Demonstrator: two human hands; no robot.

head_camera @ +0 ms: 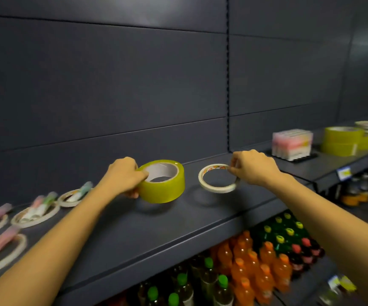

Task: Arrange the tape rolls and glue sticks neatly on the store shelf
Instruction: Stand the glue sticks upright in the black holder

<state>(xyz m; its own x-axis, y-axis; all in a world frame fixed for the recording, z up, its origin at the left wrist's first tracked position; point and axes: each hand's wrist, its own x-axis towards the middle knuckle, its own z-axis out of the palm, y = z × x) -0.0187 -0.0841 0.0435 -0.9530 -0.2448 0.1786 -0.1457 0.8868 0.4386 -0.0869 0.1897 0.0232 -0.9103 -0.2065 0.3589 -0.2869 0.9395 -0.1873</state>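
Mid-frame, the yellow tape roll (161, 181) gripped by the left hand (124, 174) and the thin white roll (218, 178) pinched by the right hand (252, 170) could be dropped askew if released above the shelf (178, 228).

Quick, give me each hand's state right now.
Left hand: grips the yellow tape roll, thumb inside its core.
Right hand: pinches the thin white tape roll by its rim.
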